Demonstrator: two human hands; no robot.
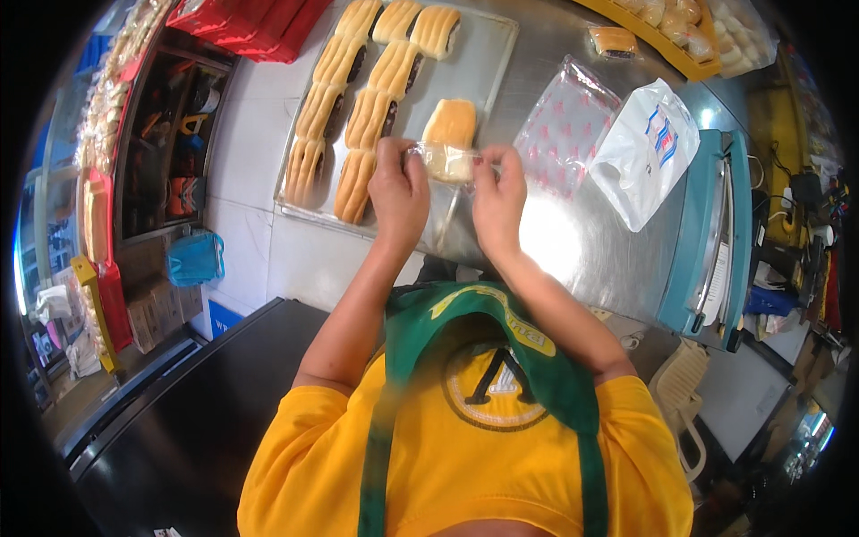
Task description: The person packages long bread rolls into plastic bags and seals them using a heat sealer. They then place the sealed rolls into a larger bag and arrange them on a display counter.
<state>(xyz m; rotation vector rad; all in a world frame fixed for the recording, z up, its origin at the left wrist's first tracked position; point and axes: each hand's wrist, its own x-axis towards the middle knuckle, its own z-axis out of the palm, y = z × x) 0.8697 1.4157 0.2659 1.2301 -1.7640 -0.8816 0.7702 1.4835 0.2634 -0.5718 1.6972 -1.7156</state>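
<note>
Between my hands is a small clear plastic bag (439,156), its edges pinched in the fingers of my left hand (401,194) and my right hand (500,201). It lies across the near part of a golden bread bun (454,119); whether any of the bun is inside it, I cannot tell. Beneath is a metal baking tray (496,74), where filled buns with a dark filling (369,121) stand in rows to the left of my hands.
Right of the tray lie a stack of printed clear bags (567,124) and a white plastic bag (647,154). A teal heat sealer (698,235) stands farther right. One wrapped bun (614,41) sits near a yellow crate (691,64) of buns. Red crates (248,30) are at the upper left.
</note>
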